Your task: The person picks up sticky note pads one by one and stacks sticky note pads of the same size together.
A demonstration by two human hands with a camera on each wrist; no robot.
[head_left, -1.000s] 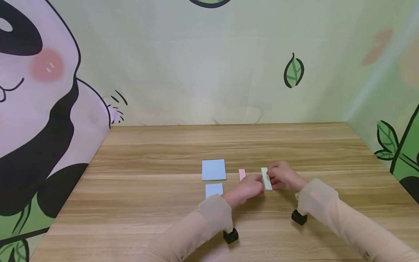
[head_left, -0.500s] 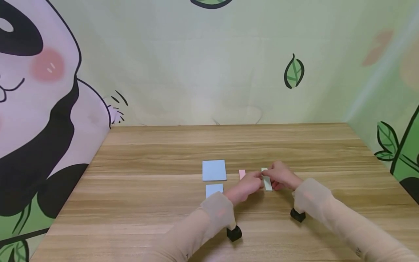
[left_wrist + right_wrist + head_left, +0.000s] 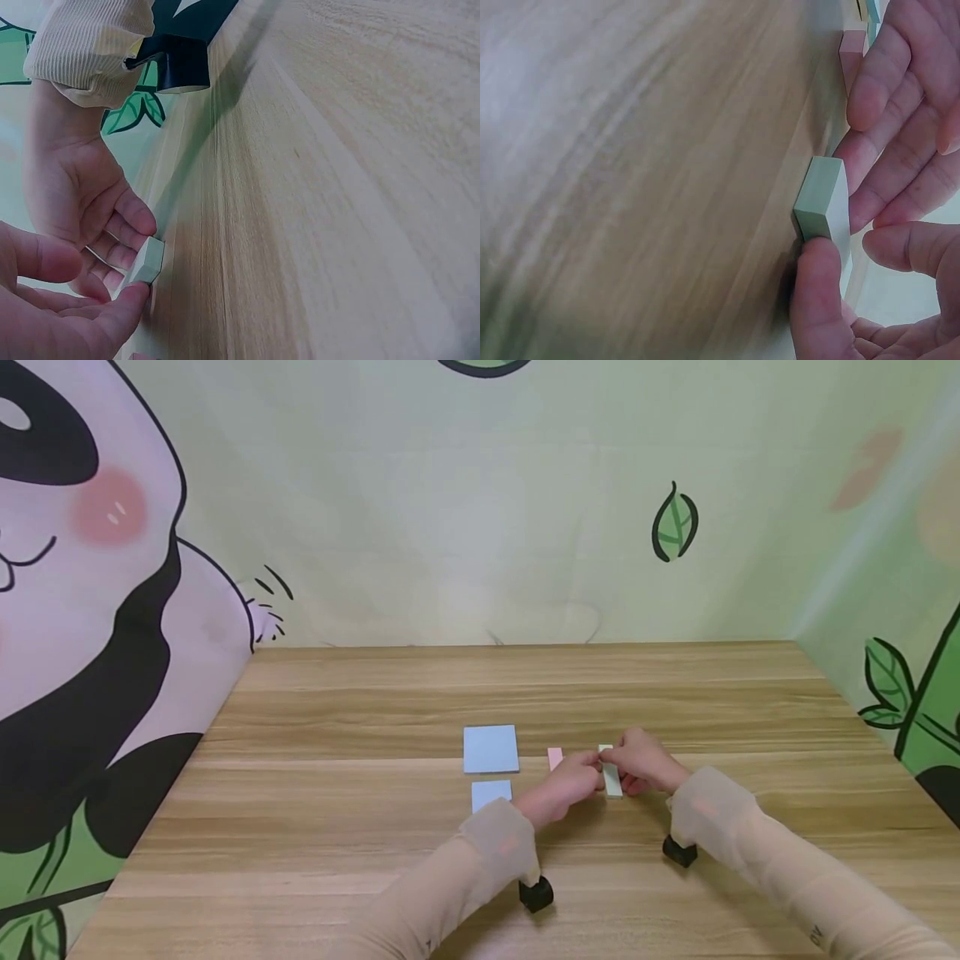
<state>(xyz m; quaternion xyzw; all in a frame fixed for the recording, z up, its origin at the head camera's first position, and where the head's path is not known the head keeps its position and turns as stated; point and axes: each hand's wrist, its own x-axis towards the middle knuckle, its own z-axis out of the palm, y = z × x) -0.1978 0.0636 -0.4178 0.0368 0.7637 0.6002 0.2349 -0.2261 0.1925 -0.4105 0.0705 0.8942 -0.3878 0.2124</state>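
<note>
A pale green strip-shaped pad (image 3: 613, 782) lies on the wooden table between the two hands. From the left, my left hand (image 3: 573, 783) touches its long side with nearly straight fingers (image 3: 855, 154). My right hand (image 3: 649, 762) holds it from the other side, its thumb (image 3: 819, 270) against the pad and its index finger reaching over the far end in the head view. The block-like thickness of the green pad (image 3: 148, 260) shows in the left wrist view. Left of it, a pink strip pad (image 3: 555, 758) is partly hidden by the left hand.
A larger blue square pad (image 3: 491, 749) and a smaller blue pad (image 3: 491, 795) lie to the left, the smaller partly behind the left sleeve (image 3: 495, 839). The table (image 3: 337, 827) meets a printed backdrop (image 3: 420, 527) at its far edge. Black wrist cameras hang under both sleeves.
Over the last second my right hand has shifted slightly left, its index finger coming over the green pad's far end. The left hand and the blue pads have hardly moved.
</note>
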